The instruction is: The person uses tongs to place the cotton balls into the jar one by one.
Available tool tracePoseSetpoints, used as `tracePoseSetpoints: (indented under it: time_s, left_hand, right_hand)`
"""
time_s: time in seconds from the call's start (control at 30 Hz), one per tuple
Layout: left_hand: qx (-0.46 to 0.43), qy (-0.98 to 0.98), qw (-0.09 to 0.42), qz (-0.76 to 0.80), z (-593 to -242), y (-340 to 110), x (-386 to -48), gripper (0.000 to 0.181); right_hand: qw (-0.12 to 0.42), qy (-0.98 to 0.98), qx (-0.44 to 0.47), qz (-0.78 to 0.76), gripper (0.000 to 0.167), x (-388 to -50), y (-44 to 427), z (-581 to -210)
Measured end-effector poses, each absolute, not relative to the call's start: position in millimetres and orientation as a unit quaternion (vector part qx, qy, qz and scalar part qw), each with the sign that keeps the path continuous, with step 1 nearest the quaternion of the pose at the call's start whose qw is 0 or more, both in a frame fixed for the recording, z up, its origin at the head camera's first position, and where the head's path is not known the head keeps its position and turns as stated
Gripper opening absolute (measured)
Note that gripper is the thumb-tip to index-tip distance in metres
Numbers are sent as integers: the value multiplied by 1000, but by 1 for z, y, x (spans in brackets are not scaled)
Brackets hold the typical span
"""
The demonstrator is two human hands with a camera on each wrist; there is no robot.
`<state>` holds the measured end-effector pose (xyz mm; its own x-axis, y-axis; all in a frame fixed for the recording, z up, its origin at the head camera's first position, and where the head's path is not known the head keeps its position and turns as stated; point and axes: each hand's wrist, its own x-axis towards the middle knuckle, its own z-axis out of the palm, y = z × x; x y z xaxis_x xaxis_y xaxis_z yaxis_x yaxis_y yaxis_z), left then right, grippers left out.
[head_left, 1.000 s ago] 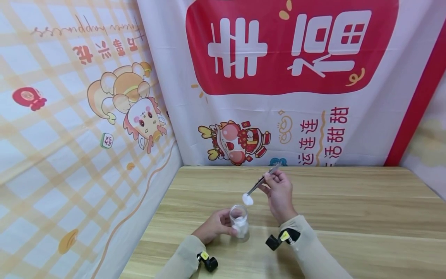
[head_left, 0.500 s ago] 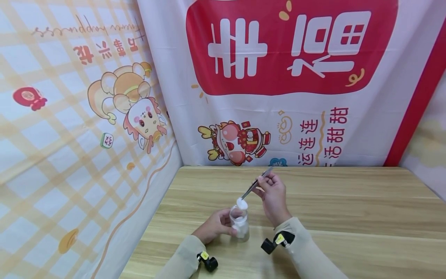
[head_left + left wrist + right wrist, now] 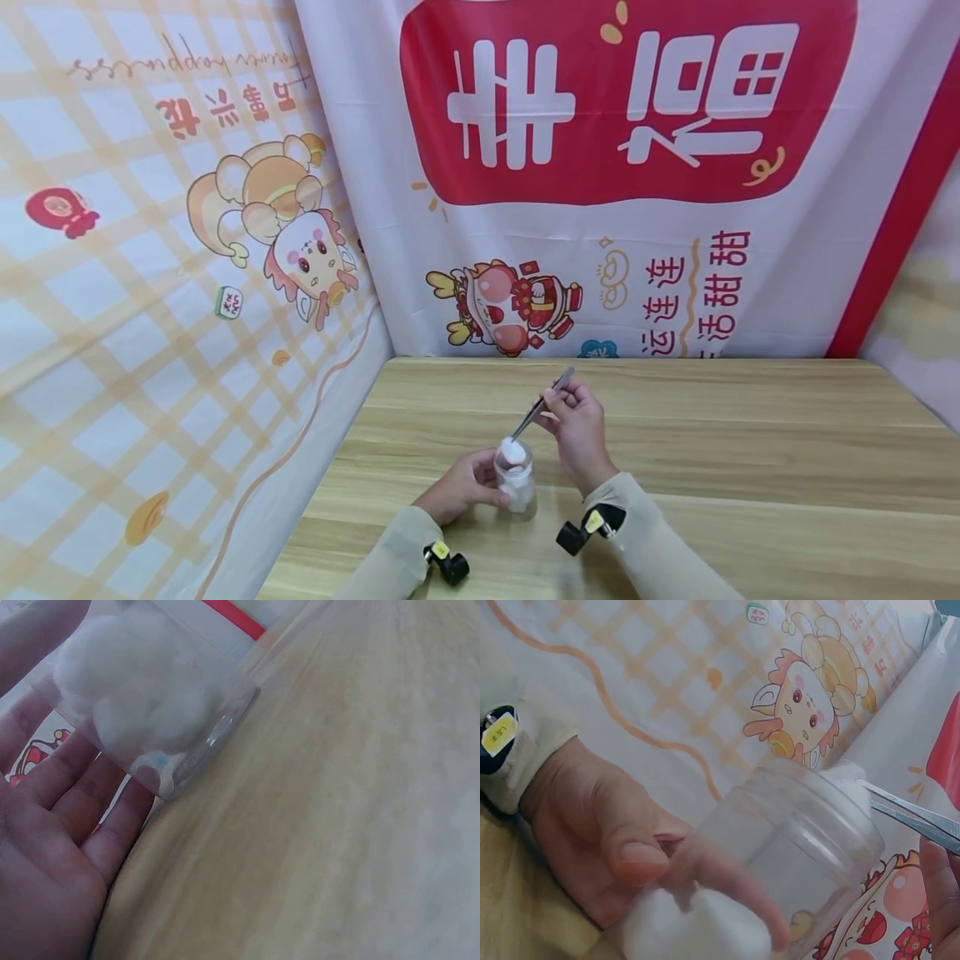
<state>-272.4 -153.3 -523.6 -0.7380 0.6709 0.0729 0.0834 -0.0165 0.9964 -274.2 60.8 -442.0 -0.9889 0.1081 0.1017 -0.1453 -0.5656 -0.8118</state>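
My left hand (image 3: 461, 487) grips a clear jar (image 3: 527, 477) standing on the table, thumb on one side and fingers round the other. Several white cotton balls (image 3: 124, 682) lie low in the jar, seen through its wall in the left wrist view. My right hand (image 3: 581, 429) pinches metal tweezers (image 3: 542, 407), which slant down to the left. At the tips of the tweezers is another cotton ball (image 3: 512, 451), at the jar's open mouth. In the right wrist view, that cotton ball (image 3: 851, 786) shows by the jar's rim, with only part of my right hand visible.
The wood-grain table (image 3: 720, 433) stretches to both sides and behind the hands. A printed white and red cloth (image 3: 375, 150) hangs at the table's back edge, and a checked cloth (image 3: 112, 333) hangs at the left. Each wrist carries a small black camera (image 3: 573, 537).
My right hand has moved left and down, bringing the tweezers and cotton ball from the upper right of the jar to its mouth. My left hand and the jar have stayed still.
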Motion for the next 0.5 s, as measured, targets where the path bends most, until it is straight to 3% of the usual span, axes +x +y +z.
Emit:
tracePoseSetpoints:
  time_s: [0.5]
  left_hand:
    - [272, 668, 231, 653, -522, -153, -272, 70]
  right_hand:
    - [57, -477, 4, 877, 16, -272, 59, -449]
